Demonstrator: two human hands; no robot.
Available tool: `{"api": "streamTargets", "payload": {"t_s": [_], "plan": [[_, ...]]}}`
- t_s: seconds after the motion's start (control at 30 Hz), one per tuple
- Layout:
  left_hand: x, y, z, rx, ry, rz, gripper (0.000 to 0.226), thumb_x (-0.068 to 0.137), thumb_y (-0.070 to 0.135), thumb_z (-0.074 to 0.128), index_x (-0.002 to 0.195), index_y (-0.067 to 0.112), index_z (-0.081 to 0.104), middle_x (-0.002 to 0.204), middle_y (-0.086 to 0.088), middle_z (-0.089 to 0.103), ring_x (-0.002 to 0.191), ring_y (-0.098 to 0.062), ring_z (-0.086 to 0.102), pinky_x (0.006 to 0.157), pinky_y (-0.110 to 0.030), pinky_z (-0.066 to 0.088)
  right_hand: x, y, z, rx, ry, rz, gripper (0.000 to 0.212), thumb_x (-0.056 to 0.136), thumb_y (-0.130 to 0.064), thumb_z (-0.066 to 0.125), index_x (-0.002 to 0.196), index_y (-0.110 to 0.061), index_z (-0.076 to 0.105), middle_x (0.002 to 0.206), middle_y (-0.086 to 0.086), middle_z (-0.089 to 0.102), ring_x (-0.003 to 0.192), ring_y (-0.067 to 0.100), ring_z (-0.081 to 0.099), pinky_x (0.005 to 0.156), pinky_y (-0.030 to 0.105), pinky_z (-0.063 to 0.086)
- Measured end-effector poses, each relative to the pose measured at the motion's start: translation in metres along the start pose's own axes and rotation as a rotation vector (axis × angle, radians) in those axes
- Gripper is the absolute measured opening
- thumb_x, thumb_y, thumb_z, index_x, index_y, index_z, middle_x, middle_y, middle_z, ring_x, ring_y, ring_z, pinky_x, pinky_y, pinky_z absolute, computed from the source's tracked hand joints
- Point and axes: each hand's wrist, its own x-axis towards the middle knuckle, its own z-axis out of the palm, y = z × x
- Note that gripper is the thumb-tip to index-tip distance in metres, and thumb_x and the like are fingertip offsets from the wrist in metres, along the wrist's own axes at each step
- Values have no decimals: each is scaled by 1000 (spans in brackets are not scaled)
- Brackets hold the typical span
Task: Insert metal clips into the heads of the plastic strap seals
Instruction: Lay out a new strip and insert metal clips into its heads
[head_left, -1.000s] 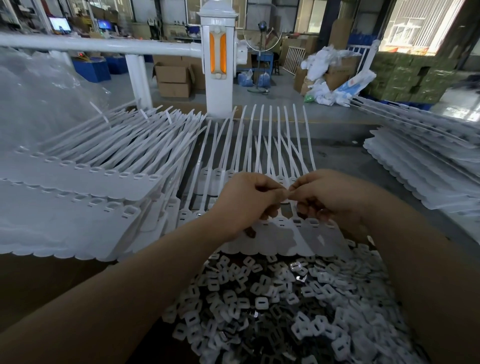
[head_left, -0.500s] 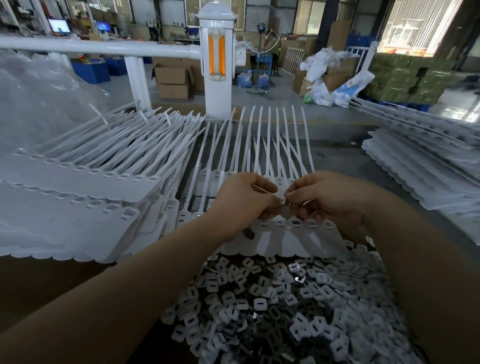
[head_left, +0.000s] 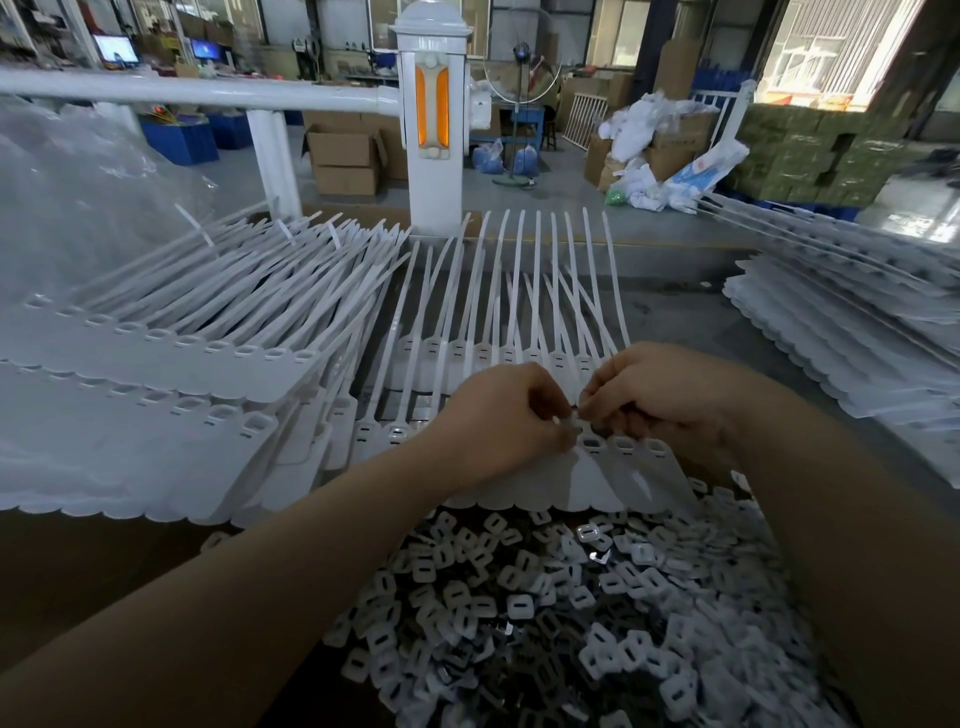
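1. A desk (head_left: 691, 322) is carrying white plastic strap seals in stacked sheets: a big stack (head_left: 156, 374) is lying at the left and another stack (head_left: 852, 332) at the right.
2. A single sheet of strap seals (head_left: 519, 332) is lying in the middle, straps pointing away from the person, heads toward them.
3. A heap of small clips (head_left: 545, 613) is sitting nearest the person, just below that sheet's edge.
4. The left hand (head_left: 498, 415) is curling its fingers, pinching a small clip (head_left: 570, 427) at the row of heads.
5. The right hand (head_left: 660, 395) is curling too, fingertips meeting the left hand's at the same head (head_left: 592, 441); what it is holding I cannot tell.
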Motion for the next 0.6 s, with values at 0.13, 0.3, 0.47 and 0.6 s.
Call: {"api": "streamTargets", "payload": {"t_s": [0.13, 0.3, 0.47, 0.6], "plan": [[3, -2, 0, 160, -65, 57, 15, 82, 48, 69, 88, 41, 59, 95, 13, 55, 95, -12, 52, 87, -37, 50, -1, 0, -3, -172, 10, 72, 10, 80, -4, 69, 83, 6, 68, 55, 9, 56, 45, 15, 39, 43, 24, 24], [4, -2, -2, 193, -85, 58, 16, 82, 49, 69, 92, 42, 58, 100, 10, 54, 102, -16, 48, 93, -42, 47, -2, -2, -3, -238, -14, 74, 12, 81, -5, 70, 72, 0, 65, 52, 7, 56, 43, 14, 40, 42, 23, 26], [3, -2, -2, 223, -65, 84, 17, 84, 49, 66, 97, 39, 60, 101, 9, 54, 105, -16, 44, 96, -41, 42, -3, -1, -5, -275, -47, 51, 12, 82, -9, 72, 77, 0, 67, 53, 4, 57, 42, 12, 44, 39, 18, 32], [2, -3, -3, 241, -52, 132, 16, 85, 49, 65, 96, 40, 57, 98, 12, 51, 104, -15, 42, 95, -38, 41, 0, 0, -5, -297, -94, 33, 15, 81, -13, 74, 81, 0, 67, 62, 7, 60, 50, 14, 47, 48, 25, 37]]}}
